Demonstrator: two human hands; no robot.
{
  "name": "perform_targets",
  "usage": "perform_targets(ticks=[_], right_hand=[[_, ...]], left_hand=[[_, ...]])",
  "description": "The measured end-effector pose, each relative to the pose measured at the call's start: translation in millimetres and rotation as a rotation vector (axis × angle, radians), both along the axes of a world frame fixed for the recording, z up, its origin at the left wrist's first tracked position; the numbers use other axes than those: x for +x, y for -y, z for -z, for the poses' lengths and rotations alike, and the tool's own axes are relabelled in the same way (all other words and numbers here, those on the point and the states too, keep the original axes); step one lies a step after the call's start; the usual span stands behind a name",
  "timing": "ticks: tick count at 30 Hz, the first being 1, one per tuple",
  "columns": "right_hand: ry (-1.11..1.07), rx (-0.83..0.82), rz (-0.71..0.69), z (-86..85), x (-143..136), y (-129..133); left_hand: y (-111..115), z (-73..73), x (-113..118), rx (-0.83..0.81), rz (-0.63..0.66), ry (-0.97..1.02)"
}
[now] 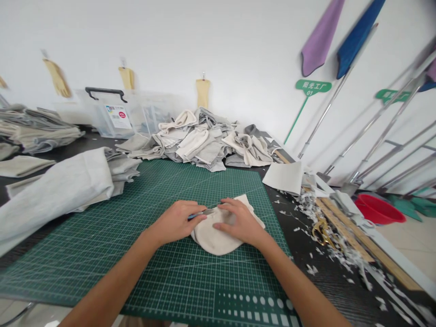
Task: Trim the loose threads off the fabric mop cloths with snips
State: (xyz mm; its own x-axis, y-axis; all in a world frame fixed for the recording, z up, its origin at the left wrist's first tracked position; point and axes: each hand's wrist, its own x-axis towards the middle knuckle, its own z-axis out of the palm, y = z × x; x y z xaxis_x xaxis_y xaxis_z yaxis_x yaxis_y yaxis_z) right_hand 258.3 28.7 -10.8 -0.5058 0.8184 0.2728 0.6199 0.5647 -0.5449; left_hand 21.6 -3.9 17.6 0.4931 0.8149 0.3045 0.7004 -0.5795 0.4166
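Note:
A small off-white cloth piece point(218, 236) with a rounded lower edge lies on the green cutting mat point(163, 181). My left hand point(179, 220) is closed round a small blue-handled tool point(200, 213), whose metal tip points right over the cloth's upper left part. On the cloth's right part rests my right hand point(238, 220), its thumb and fingers apart. The thumb lies on the fabric, and the fingertips are near the tool's tip.
Behind the mat is a heap of grey and cream cloth point(204, 141). Large folded fabric point(68, 181) covers the mat's left side. Gold scissors point(322, 231), wooden strips point(371, 245) and scraps lie at the right. A clear bin point(109, 116) stands behind.

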Motion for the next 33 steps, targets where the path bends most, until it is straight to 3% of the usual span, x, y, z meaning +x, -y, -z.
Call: perform_targets(ticks=[9, 14, 24, 33], right_hand=[[-0.127, 0.093, -0.068, -5.3, -6, 1], [-0.1, 0.059, -0.148, -1.6, -11, -1], [-0.094, 0.174, -0.196, 3.2, -18, -2], [-0.112, 0.097, -0.17, 0.6, -19, 1]], left_hand=[[-1, 2.4, -1, 0.025, -0.062, 0.004], [-3, 6.8, -2, 0.068, -0.04, -0.051], [-5, 9.7, -2, 0.074, -0.03, -0.095], [-5, 11.1, -4, 0.079, -0.051, -0.069]])
